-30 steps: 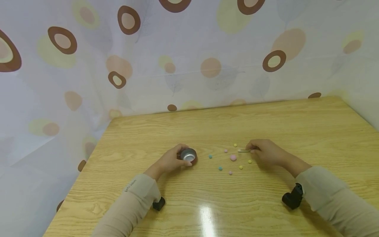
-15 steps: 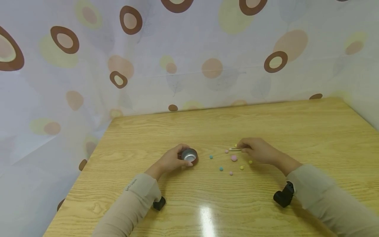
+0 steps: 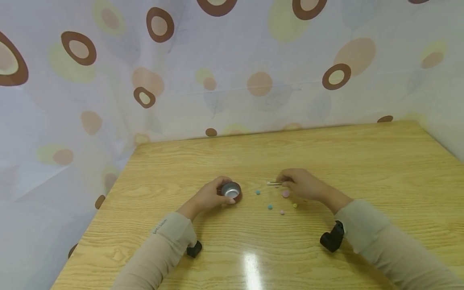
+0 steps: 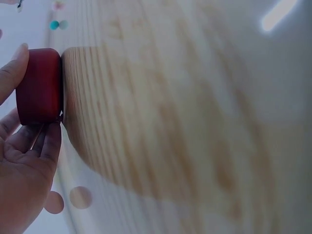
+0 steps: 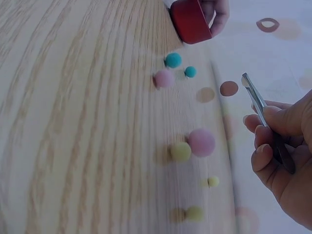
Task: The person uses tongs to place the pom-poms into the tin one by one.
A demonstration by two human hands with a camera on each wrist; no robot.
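Note:
My left hand [image 3: 208, 196] grips a small round cup [image 3: 231, 190], silvery inside and, in the left wrist view, red outside. Fingers and thumb curl round its wall while it stands on the table. Held in my right hand [image 3: 303, 185] is a pair of tweezers [image 5: 263, 108], pinched between thumb and fingers. Its tips point left toward the cup, above the table. A small pale bit shows at the tips, too small to tell its kind. Below lie small pom-pom-like balls: a larger pink ball [image 3: 285, 193], a blue ball [image 3: 270, 207] and a yellow ball [image 3: 295, 205].
Another blue ball [image 3: 258, 192] lies between the cup and the tweezers, and a small pink ball [image 3: 282, 212] nearer the front. The wooden table [image 3: 174, 169] meets a patterned curtain [image 3: 232, 104] at its back edge. Each wrist carries a black camera [image 3: 332, 238].
My right hand has moved left with the tweezers, over the balls and closer to the cup. The left hand and cup have stayed in place.

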